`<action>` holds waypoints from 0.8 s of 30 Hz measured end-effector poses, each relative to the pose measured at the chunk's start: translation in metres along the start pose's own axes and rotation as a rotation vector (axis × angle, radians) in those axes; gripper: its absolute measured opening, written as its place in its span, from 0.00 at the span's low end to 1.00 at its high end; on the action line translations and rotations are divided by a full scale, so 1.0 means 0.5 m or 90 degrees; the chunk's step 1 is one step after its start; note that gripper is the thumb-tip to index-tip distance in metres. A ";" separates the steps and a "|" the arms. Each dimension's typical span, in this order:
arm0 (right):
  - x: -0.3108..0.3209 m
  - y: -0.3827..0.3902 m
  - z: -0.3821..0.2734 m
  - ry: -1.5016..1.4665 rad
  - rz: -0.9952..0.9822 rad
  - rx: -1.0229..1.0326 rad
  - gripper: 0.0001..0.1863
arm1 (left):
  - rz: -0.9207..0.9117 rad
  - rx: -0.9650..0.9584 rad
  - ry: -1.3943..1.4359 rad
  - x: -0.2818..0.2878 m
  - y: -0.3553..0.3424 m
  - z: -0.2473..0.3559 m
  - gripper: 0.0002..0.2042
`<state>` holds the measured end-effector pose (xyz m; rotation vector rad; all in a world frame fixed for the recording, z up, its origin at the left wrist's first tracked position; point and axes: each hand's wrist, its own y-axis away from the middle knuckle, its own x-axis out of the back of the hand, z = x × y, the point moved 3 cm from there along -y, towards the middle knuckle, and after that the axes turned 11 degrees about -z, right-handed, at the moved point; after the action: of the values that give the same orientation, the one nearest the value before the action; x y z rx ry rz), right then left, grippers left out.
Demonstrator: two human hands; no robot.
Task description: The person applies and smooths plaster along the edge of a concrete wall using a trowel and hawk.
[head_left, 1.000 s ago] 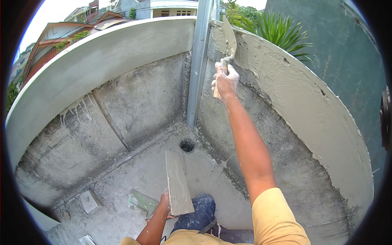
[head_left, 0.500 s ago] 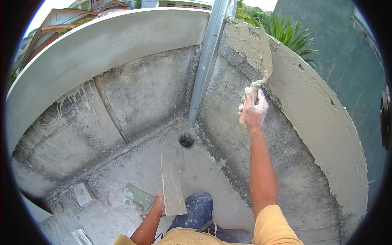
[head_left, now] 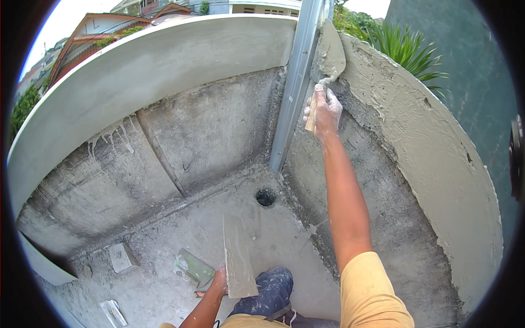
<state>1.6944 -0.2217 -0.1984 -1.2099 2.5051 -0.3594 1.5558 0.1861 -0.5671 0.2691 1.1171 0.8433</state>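
Observation:
My right hand [head_left: 326, 112] is wrapped round the wooden handle of a pointed trowel [head_left: 331, 50]. The trowel's mortar-coated blade lies at the upper end of the right wall, beside the grey metal post [head_left: 295, 90]. Wet grey mortar [head_left: 421, 136] covers a wide band along the top of that wall, with rough concrete bare below. Low down near my knee, my left hand [head_left: 220, 280] grips a long narrow mortar board [head_left: 238, 259] smeared with grey mortar; the board hides most of its fingers. A green flat tool [head_left: 195, 267] shows on the floor side of this hand.
A round drain hole [head_left: 266, 197] opens in the concrete floor near the post's foot. A pale block [head_left: 123, 258] and a small whitish piece [head_left: 113, 313] lie at left. A smooth-topped curved wall [head_left: 164, 60] bounds the left; a spiky plant [head_left: 410, 54] rises beyond the right wall.
My right hand has moved the trowel left along the wall top to the post, its blade now turned flatter to view. My left hand still holds the board low. The whole view has shifted slightly.

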 end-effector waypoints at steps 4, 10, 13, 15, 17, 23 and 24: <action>-0.012 0.051 0.002 0.027 0.093 0.075 0.13 | -0.013 -0.041 -0.018 0.064 -0.030 -0.022 0.20; -0.025 -0.017 0.019 -0.033 -0.072 0.040 0.13 | -0.003 0.013 -0.031 0.084 -0.058 -0.046 0.21; -0.034 -0.056 0.070 -0.053 -0.014 0.018 0.15 | 0.023 0.041 -0.049 0.088 -0.084 -0.059 0.22; -0.029 -0.065 0.085 -0.066 0.001 0.029 0.15 | 0.019 0.062 -0.053 0.020 -0.078 -0.043 0.22; -0.024 -0.062 0.104 -0.084 0.018 0.036 0.15 | 0.021 0.082 -0.059 -0.032 -0.059 -0.023 0.23; 0.027 0.024 0.090 0.032 0.052 0.043 0.13 | -0.056 0.050 -0.071 -0.061 -0.048 -0.012 0.22; 0.041 0.049 0.082 0.038 0.056 0.041 0.13 | -0.061 0.060 -0.032 -0.063 -0.047 -0.010 0.21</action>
<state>1.6815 -0.2261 -0.2484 -1.0753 2.5660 -0.4563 1.5569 0.1469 -0.5616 0.3111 1.1164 0.6965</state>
